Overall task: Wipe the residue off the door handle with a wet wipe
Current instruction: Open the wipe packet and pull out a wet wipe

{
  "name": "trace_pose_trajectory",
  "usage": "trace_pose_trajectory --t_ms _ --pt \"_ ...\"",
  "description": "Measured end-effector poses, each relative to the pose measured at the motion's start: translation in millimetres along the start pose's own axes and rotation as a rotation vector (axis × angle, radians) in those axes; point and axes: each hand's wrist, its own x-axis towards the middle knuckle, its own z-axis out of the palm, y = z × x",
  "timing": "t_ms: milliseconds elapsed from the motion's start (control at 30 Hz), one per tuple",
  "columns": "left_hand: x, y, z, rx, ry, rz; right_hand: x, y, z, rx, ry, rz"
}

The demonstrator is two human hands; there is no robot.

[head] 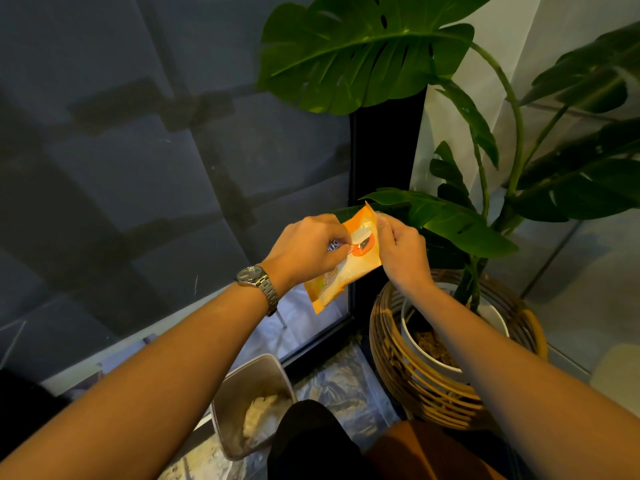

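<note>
The left hand [304,249], a watch [258,280] on its wrist, pinches the flap at the middle of the orange wet-wipe pack [348,258], probably to peel it open. The right hand [403,252] clamps its grip on the pack's far edge, steadying it in the air beside the potted plant [450,209]. No door handle is visible.

Looking at a glossy orange plastic wipe packet [346,261], film crinkling and catching light. Metal watch [258,279] with a link band, shining a bit on the left wrist. Dark glass pane [138,150] throwing smooth, faint reflections. Woven rattan basket [415,379], matt and ribbed, holding a smooth white pot [498,322]. Waxy, shiny green leaves [363,46]. Translucent frosted plastic bin [251,403] sitting on crinkly clear plastic sheeting [339,386].
</note>
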Motion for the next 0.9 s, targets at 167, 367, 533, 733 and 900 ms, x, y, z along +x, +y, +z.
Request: trace_pose_trajectory --t_ms 167,367,533,733,900 --pt "3 3 1 -0.113 0.083 -0.055 -2 4 0 -0.094 -0.014 -0.055" --pt "6 11 -6 -0.385 0.158 -0.217 -2 14 -5 -0.263 -0.004 -0.082" --pt "7 10 -10 -0.676 0.163 -0.38 -1 13 -8 -0.236 0.02 -0.07" --pt "6 4 -19 -0.717 0.047 -0.3 3 7 -8 -0.138 0.041 -0.052" --pt "10 4 -17 -0.257 -0.005 -0.076 4 1 -6 -0.126 0.034 -0.072"
